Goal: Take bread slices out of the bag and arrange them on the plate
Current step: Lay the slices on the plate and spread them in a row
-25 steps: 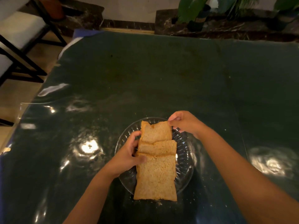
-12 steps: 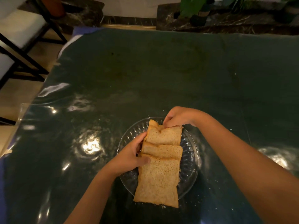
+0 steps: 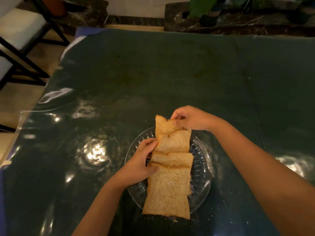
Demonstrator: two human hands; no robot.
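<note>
Dark green table, glossy cover; chair far left; potted plants beyond.

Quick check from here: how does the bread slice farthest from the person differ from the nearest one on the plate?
The farthest slice is lifted and curled at its far edge, pinched by the right hand; the nearest slice lies flat, and no hand grips it. The farthest slice is partly covered by other slices; the nearest shows its full face and overhangs the glass plate toward the person. The left hand steadies the row's left edge. Both are brown with darker crusts.

Head-worn view, facing down, near table
</note>
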